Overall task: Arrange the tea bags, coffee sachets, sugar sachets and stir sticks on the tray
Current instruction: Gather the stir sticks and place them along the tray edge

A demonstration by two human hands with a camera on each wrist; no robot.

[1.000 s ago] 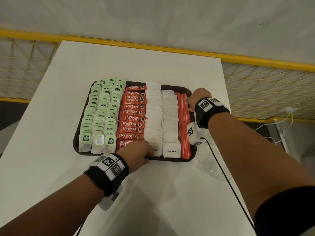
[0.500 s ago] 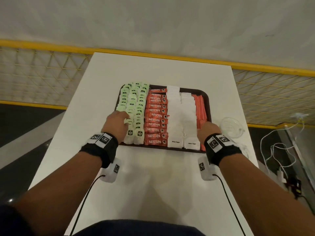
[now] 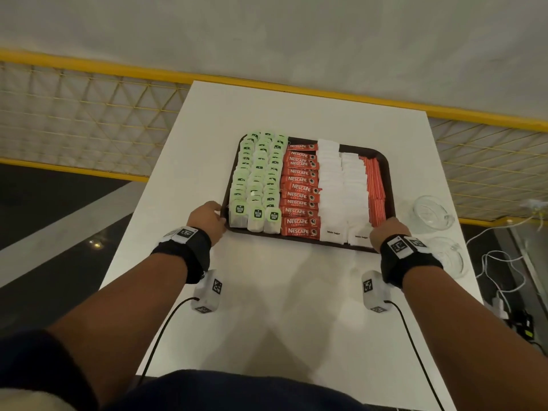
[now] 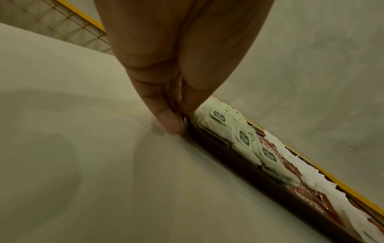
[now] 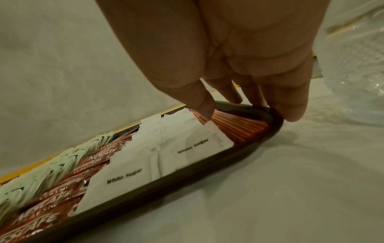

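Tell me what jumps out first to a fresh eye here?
The brown tray mid-table, packed in neat columns: green tea bags leftmost, red coffee sachets, white sugar sachets, orange stir sticks rightmost. The left hand and right hand sit at its near corners, fingers on the rim.

Your right hand [image 3: 387,232] hides the near ends of the stir sticks [image 3: 375,188]; the tray [image 4: 270,185] runs off frame, blurred.
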